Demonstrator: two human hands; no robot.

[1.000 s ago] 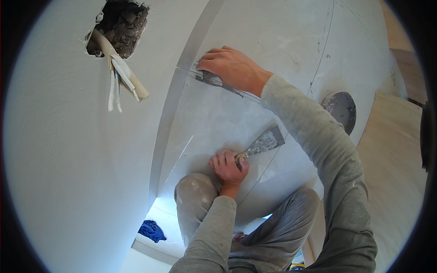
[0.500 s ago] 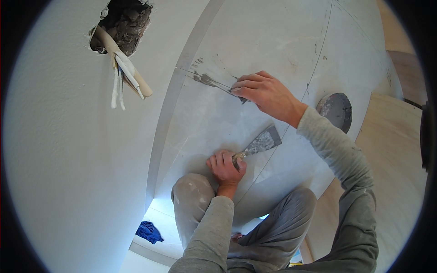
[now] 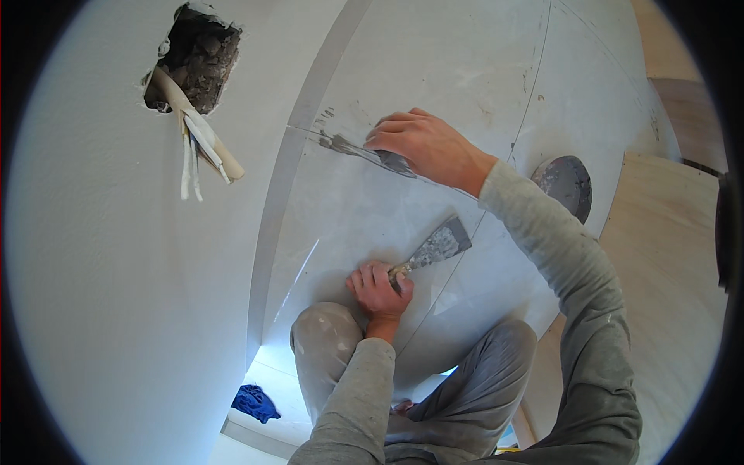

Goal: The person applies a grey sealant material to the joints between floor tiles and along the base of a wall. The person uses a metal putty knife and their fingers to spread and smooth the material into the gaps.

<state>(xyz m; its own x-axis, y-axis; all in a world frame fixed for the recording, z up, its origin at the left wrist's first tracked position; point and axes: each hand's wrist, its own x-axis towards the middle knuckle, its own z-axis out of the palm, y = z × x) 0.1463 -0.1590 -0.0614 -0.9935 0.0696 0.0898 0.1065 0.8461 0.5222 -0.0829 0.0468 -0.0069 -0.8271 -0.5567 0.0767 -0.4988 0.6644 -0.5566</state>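
Observation:
My left hand [image 3: 380, 291] is closed around the handle of a putty knife [image 3: 439, 242], its broad, grey-smeared blade pointing up and right. The hand rests by my left knee, above the pale tiles. Farther off, my right hand [image 3: 428, 147] is closed with its fingers curled over a small, flat grey spreader [image 3: 396, 163], partly hidden by the hand. The spreader is at a tile joint smeared with dark grey grout [image 3: 349, 147]. Right of my right forearm, a round shallow dish [image 3: 564, 186] with grey paste inside sits on the tiles.
At left, a white wall [image 3: 101, 256] has a rough hole [image 3: 203, 62] with a cable [image 3: 198, 128] and bare white wires hanging out. A grey strip [image 3: 277, 201] edges the tiles along the wall. A blue cloth [image 3: 255, 404] lies lower left; wooden boards [image 3: 659, 256] stand at right.
My right hand has shifted left and slightly farther off along the smeared joint, and more of the spreader shows. My left hand keeps its hold on the putty knife. The view has shifted slightly.

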